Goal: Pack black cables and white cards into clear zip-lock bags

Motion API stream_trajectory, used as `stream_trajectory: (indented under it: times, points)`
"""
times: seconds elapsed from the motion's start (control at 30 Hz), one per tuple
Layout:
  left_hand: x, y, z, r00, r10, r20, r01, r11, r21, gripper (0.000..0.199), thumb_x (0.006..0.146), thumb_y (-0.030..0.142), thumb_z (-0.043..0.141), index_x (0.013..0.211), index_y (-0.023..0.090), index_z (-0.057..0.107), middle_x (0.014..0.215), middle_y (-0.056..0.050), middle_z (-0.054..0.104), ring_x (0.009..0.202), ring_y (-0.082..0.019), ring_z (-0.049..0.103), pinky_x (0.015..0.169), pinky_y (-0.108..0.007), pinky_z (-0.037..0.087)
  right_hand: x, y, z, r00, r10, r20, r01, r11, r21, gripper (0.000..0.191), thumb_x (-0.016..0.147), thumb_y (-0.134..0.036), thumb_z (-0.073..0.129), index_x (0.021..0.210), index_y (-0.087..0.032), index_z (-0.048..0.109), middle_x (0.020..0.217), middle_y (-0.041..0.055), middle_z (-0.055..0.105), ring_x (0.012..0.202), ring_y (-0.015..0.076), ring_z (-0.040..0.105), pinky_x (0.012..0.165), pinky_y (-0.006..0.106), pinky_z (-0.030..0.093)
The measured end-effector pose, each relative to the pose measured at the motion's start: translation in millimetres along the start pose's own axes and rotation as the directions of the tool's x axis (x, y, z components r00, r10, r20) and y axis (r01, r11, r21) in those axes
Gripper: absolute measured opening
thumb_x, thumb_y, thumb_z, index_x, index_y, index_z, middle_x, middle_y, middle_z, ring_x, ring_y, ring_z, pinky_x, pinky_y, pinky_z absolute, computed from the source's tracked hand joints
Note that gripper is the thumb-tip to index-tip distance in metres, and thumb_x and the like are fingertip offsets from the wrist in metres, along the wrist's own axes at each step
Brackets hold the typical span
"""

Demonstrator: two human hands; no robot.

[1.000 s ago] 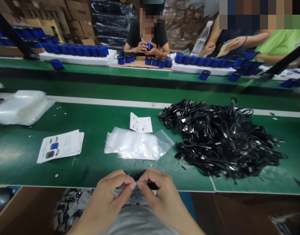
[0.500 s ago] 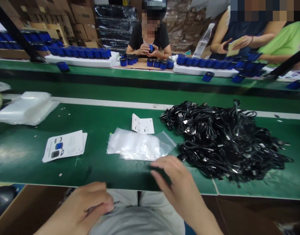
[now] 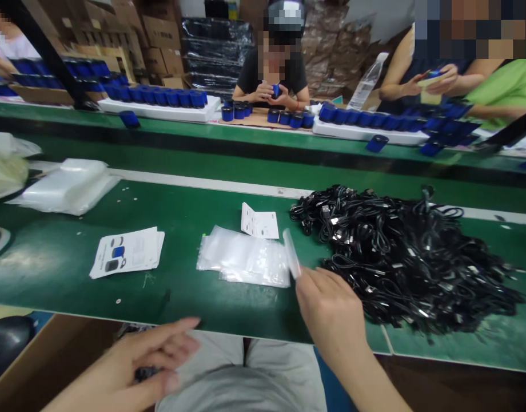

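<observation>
My right hand (image 3: 329, 303) pinches a clear plastic bag (image 3: 291, 253) by its lower end, at the right edge of a pile of clear bags (image 3: 246, 257). Over my lap, in front of the table edge, my left hand (image 3: 160, 355) has its fingers apart and holds nothing that shows. A folded leaflet (image 3: 265, 224) lies just behind the bag pile. To the left is a stack of printed leaflets (image 3: 126, 253). A large heap of black cables (image 3: 400, 257) lies to the right of my right hand.
Wrapped plastic packs (image 3: 70, 186) lie at the left of the green table (image 3: 181, 309). Across it, people handle blue jars, with more jars (image 3: 155, 96) in rows on white trays. A bottle (image 3: 368, 83) stands tilted there. An open box sits below the left edge.
My right hand has closed on a clear bag and lifted it off the pile's right end. The fingers of my left hand have spread apart. The view has shifted slightly left.
</observation>
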State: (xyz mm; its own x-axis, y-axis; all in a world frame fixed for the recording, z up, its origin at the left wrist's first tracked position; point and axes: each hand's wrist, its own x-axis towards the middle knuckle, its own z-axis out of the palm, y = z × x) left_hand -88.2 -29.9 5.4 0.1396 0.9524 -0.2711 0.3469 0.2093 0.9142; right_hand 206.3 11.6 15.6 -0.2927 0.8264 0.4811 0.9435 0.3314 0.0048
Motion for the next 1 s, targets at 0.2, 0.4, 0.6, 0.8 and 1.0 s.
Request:
stream_trajectory:
  times: [0.2, 0.4, 0.6, 0.8, 1.0]
  points:
    - [25, 40, 82.9, 0.985, -0.152, 0.082, 0.172, 0.824, -0.539, 0.082, 0.062, 0.055, 0.076, 0.132, 0.026, 0.045, 0.129, -0.015, 0.059, 0.114, -0.029, 0.058, 0.088, -0.039, 0.051, -6, -63, -6, 0.978, -0.206, -0.037, 0.205, 0.903, 0.378, 0.022, 0.084, -0.009, 0.048, 0.097, -0.015, 0.066, 0.071, 0.0042, 0.062, 0.066, 0.0199, 0.057, 0.089, 0.039, 0.044]
    - [41, 47, 69.9, 0.952, -0.297, 0.068, 0.286, 0.791, -0.541, 0.040, 0.072, 0.046, 0.072, 0.096, 0.017, 0.058, 0.094, -0.006, 0.074, 0.059, -0.012, 0.065, 0.062, -0.026, 0.056, -17, -44, -11, 0.932, 0.330, 0.151, -0.321, 0.557, 0.766, 0.024, 0.085, -0.016, 0.054, 0.108, -0.019, 0.054, 0.105, 0.0088, 0.060, 0.095, 0.0197, 0.058, 0.081, 0.032, 0.049]
    - [36, 41, 67.5, 0.983, -0.170, -0.064, 0.144, 0.946, -0.291, 0.043, 0.078, 0.050, 0.062, 0.107, 0.019, 0.056, 0.107, -0.010, 0.070, 0.075, -0.021, 0.069, 0.068, -0.034, 0.058, -6, -40, -7, 0.725, 0.224, 0.651, -0.683, 0.116, 0.721, 0.017, 0.086, -0.026, 0.052, 0.078, -0.016, 0.064, 0.064, 0.0005, 0.059, 0.058, 0.0128, 0.053, 0.055, 0.024, 0.042]
    - [22, 39, 62.4, 0.848, 0.407, -0.339, -0.267, 0.881, 0.391, 0.028, 0.074, 0.031, 0.070, 0.101, 0.028, 0.065, 0.106, -0.002, 0.065, 0.094, -0.021, 0.064, 0.087, -0.029, 0.050, -1, -46, 4, 0.700, 0.243, 0.672, -0.702, 0.055, 0.710, 0.013, 0.079, -0.023, 0.057, 0.072, -0.014, 0.062, 0.058, -0.0025, 0.052, 0.053, 0.0100, 0.046, 0.050, 0.021, 0.034]
    - [32, 43, 62.3, 0.984, 0.176, 0.020, -0.176, 0.961, 0.214, 0.020, 0.082, 0.033, 0.058, 0.086, 0.025, 0.076, 0.072, 0.000, 0.069, 0.062, -0.015, 0.065, 0.053, -0.019, 0.051, 3, -58, 6, 0.667, 0.136, 0.732, -0.722, -0.124, 0.681, 0.015, 0.075, -0.027, 0.063, 0.070, -0.012, 0.063, 0.059, 0.0004, 0.059, 0.054, 0.0110, 0.050, 0.052, 0.023, 0.038]
